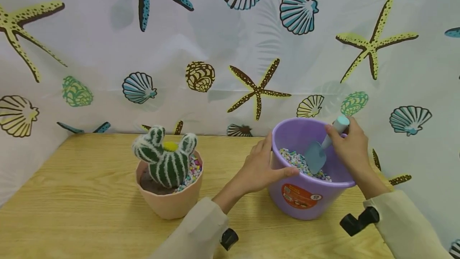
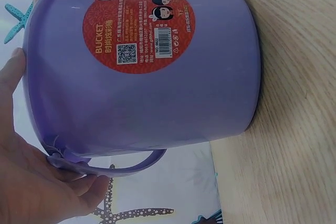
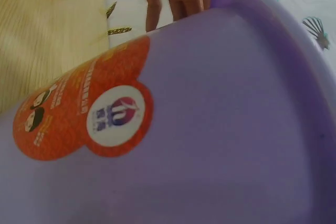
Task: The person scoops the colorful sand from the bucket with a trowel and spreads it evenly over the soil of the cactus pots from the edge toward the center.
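Note:
A purple bucket point(image 1: 305, 195) stands on the table, with small pastel pebbles point(image 1: 296, 162) in its bottom. My left hand point(image 1: 256, 167) holds its left side, thumb along the front rim; in the left wrist view that hand point(image 2: 37, 177) has its fingers by the bucket's handle point(image 2: 126, 171). My right hand point(image 1: 348, 143) grips the light blue handle of a small trowel point(image 1: 316, 157) inside the bucket. The trowel is tilted, its blade down at the pebbles. In the right wrist view the bucket's wall point(image 3: 210, 129) fills most of the picture and hides the trowel.
To the left stands a peach pot point(image 1: 169, 205) with a knitted green cactus point(image 1: 169, 167), dark filling on one side and colourful pebbles point(image 1: 194, 171) on the other. Behind the wooden table point(image 1: 90, 195) hangs a white cloth point(image 1: 172, 43) printed with starfish and shells.

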{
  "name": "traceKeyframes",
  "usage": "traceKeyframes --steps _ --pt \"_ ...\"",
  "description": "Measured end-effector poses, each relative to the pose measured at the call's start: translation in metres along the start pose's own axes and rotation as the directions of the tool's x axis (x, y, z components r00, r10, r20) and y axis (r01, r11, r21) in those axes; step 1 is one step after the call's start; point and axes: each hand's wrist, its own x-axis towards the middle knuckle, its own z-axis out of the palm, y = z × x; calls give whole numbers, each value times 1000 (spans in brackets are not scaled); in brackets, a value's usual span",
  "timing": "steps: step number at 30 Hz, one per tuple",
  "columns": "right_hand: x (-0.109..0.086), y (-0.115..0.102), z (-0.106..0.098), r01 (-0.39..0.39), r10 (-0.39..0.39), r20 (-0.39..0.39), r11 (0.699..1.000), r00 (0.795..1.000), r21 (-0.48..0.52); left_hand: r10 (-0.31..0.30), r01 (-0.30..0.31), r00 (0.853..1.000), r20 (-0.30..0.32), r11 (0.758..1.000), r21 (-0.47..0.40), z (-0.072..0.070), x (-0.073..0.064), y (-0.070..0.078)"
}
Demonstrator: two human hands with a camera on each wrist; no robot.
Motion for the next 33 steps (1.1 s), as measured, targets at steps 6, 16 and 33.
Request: traceKeyframes --steps 6,16,33 --pt "0 -1 1 77 -80 50 996 996 55 12 -12 1000 -17 1000 23 -1 0 2" --pt "3 3 -1 -20 -16 109 947 994 321 19 -17 999 -31 998 54 -5 -2 2" --pt "0 -2 4 179 -175 50 979 983 -100 30 -28 999 -36 998 51 -4 -2 0"
